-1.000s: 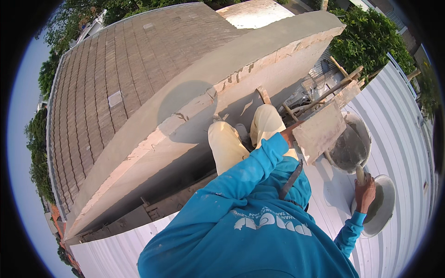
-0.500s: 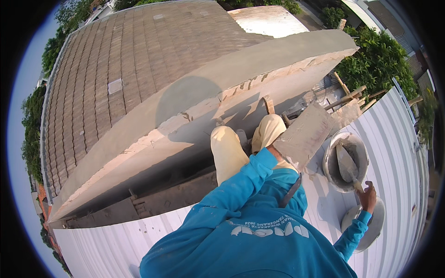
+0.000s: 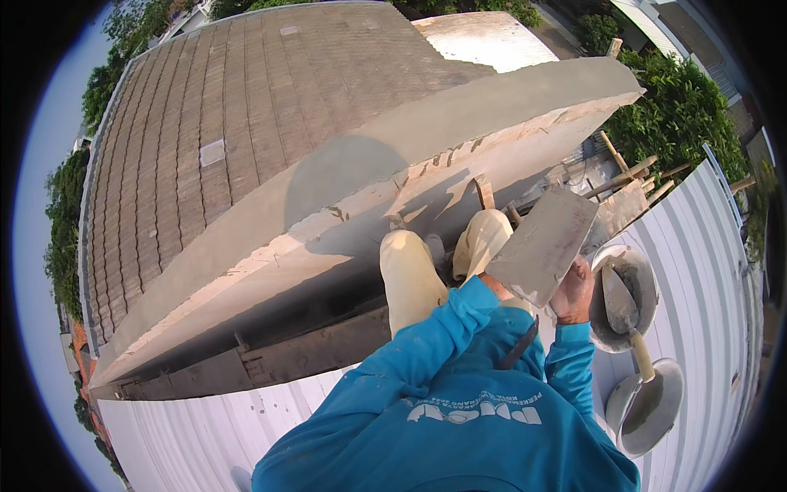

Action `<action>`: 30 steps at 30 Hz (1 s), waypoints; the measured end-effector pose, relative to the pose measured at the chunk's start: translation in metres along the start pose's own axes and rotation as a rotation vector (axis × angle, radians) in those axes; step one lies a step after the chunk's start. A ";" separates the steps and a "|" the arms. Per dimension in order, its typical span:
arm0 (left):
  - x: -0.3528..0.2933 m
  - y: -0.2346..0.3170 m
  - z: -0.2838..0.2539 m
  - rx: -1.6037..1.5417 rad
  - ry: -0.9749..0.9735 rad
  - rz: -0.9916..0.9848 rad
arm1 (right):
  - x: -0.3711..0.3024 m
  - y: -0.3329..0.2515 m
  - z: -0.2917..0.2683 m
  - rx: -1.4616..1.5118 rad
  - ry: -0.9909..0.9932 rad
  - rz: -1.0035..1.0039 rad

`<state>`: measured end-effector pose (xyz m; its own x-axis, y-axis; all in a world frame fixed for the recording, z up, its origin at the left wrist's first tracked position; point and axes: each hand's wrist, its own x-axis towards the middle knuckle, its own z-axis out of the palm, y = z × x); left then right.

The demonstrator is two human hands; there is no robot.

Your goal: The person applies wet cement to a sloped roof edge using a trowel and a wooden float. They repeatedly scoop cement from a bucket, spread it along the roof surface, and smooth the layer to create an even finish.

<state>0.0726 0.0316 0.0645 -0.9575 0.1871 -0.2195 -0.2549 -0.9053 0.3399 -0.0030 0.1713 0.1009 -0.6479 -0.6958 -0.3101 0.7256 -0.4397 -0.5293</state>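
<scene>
A flat rectangular plastering float (image 3: 544, 246), its face smeared with grey cement, is held tilted over my lap. My left hand (image 3: 495, 286) grips it from the near left, its fingers mostly hidden under the board. My right hand (image 3: 573, 293) is closed at the float's right edge, with some fingers behind it. To the right of that hand, a trowel (image 3: 618, 297) rests in a cement-crusted bucket (image 3: 648, 266). Its pale handle (image 3: 642, 357) sticks out over the near rim.
A second bucket (image 3: 674, 402) with grey residue stands nearer on the corrugated metal roof (image 3: 697, 246). Ahead rises a curved, freshly plastered wall (image 3: 459, 115), with a dark gap below it. Beyond lies a tiled roof (image 3: 270, 98). Wooden poles (image 3: 627, 176) lie at the right.
My right hand has let go of the trowel handle, leaving the trowel in the bucket. It has moved left to the edge of the float. My left hand keeps holding the float.
</scene>
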 end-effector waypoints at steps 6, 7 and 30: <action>-0.019 0.017 -0.008 -0.003 -0.016 0.021 | 0.033 0.019 -0.031 0.056 0.076 0.069; -0.025 0.022 -0.014 0.008 -0.009 0.020 | 0.039 0.012 -0.031 -0.147 0.095 -0.031; -0.323 -0.101 -0.167 1.297 1.916 -0.448 | 0.451 -0.407 -0.140 -1.499 0.726 -0.521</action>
<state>0.4299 -0.0009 -0.0516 0.1237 -0.8928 -0.4332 -0.9844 -0.1655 0.0600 -0.6231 0.1160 0.0655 -0.9914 -0.1060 0.0771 -0.1272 0.6378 -0.7597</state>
